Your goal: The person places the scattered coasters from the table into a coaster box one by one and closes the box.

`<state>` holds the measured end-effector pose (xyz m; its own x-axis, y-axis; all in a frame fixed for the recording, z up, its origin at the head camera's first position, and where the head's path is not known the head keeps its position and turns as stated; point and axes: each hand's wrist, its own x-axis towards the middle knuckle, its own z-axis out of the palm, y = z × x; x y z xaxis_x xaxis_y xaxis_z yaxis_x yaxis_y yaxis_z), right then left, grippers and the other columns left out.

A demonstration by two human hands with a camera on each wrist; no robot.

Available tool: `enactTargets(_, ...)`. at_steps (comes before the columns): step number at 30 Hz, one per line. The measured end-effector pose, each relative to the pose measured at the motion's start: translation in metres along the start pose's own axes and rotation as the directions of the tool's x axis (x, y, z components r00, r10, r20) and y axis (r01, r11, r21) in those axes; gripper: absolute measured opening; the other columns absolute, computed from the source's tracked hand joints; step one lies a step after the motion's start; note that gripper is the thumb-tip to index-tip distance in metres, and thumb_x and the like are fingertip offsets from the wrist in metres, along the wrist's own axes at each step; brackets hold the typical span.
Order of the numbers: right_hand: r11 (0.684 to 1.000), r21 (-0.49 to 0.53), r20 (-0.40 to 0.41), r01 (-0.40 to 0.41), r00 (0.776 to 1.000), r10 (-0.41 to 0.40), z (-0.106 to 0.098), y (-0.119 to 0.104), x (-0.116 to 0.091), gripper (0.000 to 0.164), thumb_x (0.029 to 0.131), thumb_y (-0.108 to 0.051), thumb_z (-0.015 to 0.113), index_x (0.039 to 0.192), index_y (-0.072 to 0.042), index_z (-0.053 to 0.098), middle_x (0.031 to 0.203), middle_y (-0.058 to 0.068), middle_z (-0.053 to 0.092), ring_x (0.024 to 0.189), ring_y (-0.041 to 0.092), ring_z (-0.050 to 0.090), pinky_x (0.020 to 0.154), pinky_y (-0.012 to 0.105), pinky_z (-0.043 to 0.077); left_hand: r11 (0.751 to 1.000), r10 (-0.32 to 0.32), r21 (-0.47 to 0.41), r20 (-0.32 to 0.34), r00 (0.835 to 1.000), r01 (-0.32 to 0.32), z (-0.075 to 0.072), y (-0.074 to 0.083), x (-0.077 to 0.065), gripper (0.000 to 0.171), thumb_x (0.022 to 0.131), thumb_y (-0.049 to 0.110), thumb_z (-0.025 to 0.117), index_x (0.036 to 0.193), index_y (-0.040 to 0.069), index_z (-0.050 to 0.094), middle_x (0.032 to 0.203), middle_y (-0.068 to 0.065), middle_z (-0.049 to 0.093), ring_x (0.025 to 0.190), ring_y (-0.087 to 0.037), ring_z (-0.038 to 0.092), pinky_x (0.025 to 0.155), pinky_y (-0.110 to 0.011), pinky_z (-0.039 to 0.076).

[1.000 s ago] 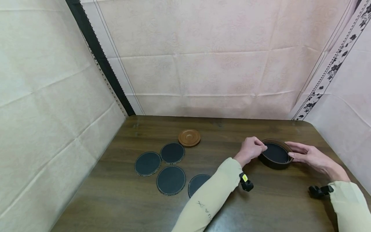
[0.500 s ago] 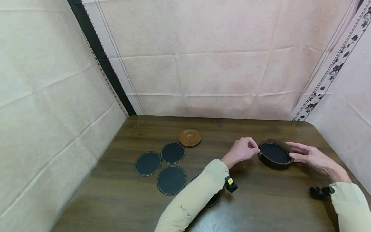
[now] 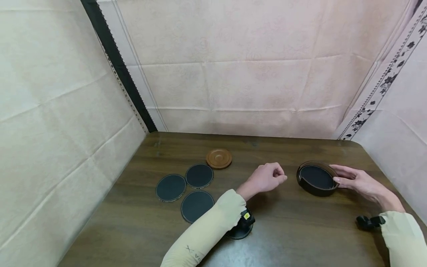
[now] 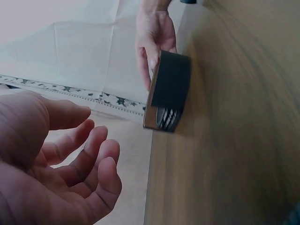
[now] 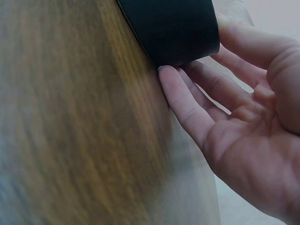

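Both my sleeves [image 3: 207, 230] run out of the head view. Under my left forearm, left of the holder and nearer me, one coaster [image 3: 241, 234] shows only as a sliver beyond the black wrist camera [image 3: 247, 218]. A second coaster [image 3: 197, 205], farther left of the holder, has its near edge covered by my sleeve.

My left grip [image 3: 265, 177] hangs left of the holder and apart from it, released, fingers loosely bent; the head view hides most of them, the left wrist view shows them. My right grip [image 3: 361, 182] reaches in from the right, grasping the holder [image 3: 318, 191], thumb at its rim, other fingers partly hidden behind it. A dark disc [image 3: 317, 177] fills the holder's mouth; what lies beneath I cannot tell, though the left wrist view gives blurred stripes through a gap in its wall.

Well left of the holder on the bench [image 3: 300, 230] lie a third coaster [image 3: 171, 188] and a fourth coaster [image 3: 199, 176]. Behind the fourth sits a brown lid [image 3: 218, 158], left of the holder and farther back, before the pale cloth [image 3: 250, 74].
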<state>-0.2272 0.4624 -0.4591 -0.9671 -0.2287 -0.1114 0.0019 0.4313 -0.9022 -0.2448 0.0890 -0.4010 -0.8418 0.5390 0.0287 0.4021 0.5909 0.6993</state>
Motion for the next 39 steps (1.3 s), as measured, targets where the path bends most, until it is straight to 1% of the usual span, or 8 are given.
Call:
enactTargets(4, 1.0, -0.011, -0.007, -0.001, 1.0, 0.001, 0.0, 0.003, -0.004, 0.064, 0.099, -0.014, 0.058, 0.152, 0.002, 0.026, 0.12, -0.038, 0.049, 0.105, -0.01, 0.06, 0.081, 0.024, 0.057, 0.999, 0.013, 0.045, 0.009, 1.0, -0.014, -0.01, -0.013, -0.012, 0.011, 0.095, 0.034, 0.064, 0.092, 0.024, 0.063, 0.08, 0.011, 0.058, 0.07, -0.006, 0.052, 0.062, -0.021, 0.043)
enactTargets(9, 1.0, -0.015, -0.011, 0.0, 1.0, -0.001, 0.0, 0.001, -0.002, 0.065, 0.098, -0.015, 0.06, 0.151, 0.001, 0.027, 0.12, -0.037, 0.049, 0.105, -0.01, 0.06, 0.081, 0.024, 0.057, 0.999, 0.004, 0.054, -0.01, 1.0, -0.004, -0.026, -0.033, -0.027, 0.011, 0.095, 0.033, 0.065, 0.093, 0.022, 0.063, 0.081, 0.01, 0.059, 0.071, -0.006, 0.052, 0.062, -0.021, 0.043)
enactTargets(13, 1.0, -0.008, -0.013, -0.004, 1.0, 0.004, 0.001, -0.001, 0.0, 0.065, 0.098, -0.015, 0.06, 0.151, 0.002, 0.027, 0.119, -0.037, 0.05, 0.103, -0.007, 0.062, 0.08, 0.025, 0.057, 0.996, 0.029, 0.08, -0.006, 1.0, -0.028, -0.034, -0.045, -0.038, 0.011, 0.095, 0.033, 0.066, 0.095, 0.022, 0.063, 0.083, 0.01, 0.06, 0.072, -0.005, 0.053, 0.064, -0.019, 0.043)
enactTargets(21, 1.0, 0.021, -0.008, 0.01, 1.0, -0.01, 0.003, 0.002, 0.002, 0.063, 0.098, -0.012, 0.059, 0.151, 0.003, 0.027, 0.12, -0.036, 0.052, 0.104, -0.005, 0.063, 0.081, 0.025, 0.057, 0.984, 0.088, 0.148, 0.065, 0.994, -0.097, -0.046, -0.055, -0.06, 0.02, 0.094, 0.032, 0.066, 0.107, 0.017, 0.063, 0.094, 0.006, 0.062, 0.079, -0.004, 0.054, 0.071, -0.017, 0.046)
enactTargets(26, 1.0, 0.014, -0.012, 0.007, 1.0, -0.007, 0.003, 0.002, 0.003, 0.064, 0.098, -0.013, 0.06, 0.15, 0.003, 0.028, 0.12, -0.036, 0.052, 0.103, -0.004, 0.063, 0.081, 0.025, 0.057, 0.957, 0.136, 0.238, 0.14, 0.981, -0.167, -0.047, -0.064, -0.073, 0.026, 0.095, 0.032, 0.065, 0.114, 0.014, 0.063, 0.102, 0.002, 0.062, 0.086, -0.005, 0.053, 0.075, -0.018, 0.047)
enactTargets(30, 1.0, -0.001, -0.016, 0.0, 1.0, 0.0, 0.003, 0.003, 0.003, 0.064, 0.098, -0.014, 0.06, 0.15, 0.003, 0.028, 0.119, -0.037, 0.051, 0.103, -0.005, 0.063, 0.081, 0.025, 0.057, 0.934, 0.152, 0.294, 0.192, 0.97, -0.204, -0.046, -0.072, -0.083, 0.031, 0.096, 0.034, 0.064, 0.119, 0.013, 0.061, 0.107, -0.001, 0.062, 0.09, -0.008, 0.052, 0.078, -0.02, 0.047)
enactTargets(36, 1.0, -0.01, -0.02, -0.015, 1.0, 0.015, 0.002, 0.002, 0.002, 0.065, 0.098, -0.016, 0.061, 0.151, 0.002, 0.027, 0.119, -0.037, 0.05, 0.103, -0.005, 0.062, 0.081, 0.024, 0.057, 0.913, 0.099, 0.362, 0.251, 0.963, -0.188, -0.044, -0.078, -0.098, 0.039, 0.095, 0.04, 0.063, 0.128, 0.02, 0.057, 0.12, -0.001, 0.057, 0.106, -0.014, 0.05, 0.085, -0.026, 0.047)
enactTargets(39, 1.0, -0.003, -0.021, -0.012, 1.0, 0.012, 0.001, 0.002, 0.003, 0.065, 0.098, -0.016, 0.061, 0.151, 0.002, 0.028, 0.119, -0.037, 0.05, 0.103, -0.006, 0.062, 0.081, 0.024, 0.057, 0.892, 0.064, 0.411, 0.294, 0.954, -0.187, -0.044, -0.08, -0.104, 0.046, 0.093, 0.043, 0.065, 0.133, 0.024, 0.054, 0.128, -0.001, 0.054, 0.116, -0.016, 0.047, 0.091, -0.029, 0.047)
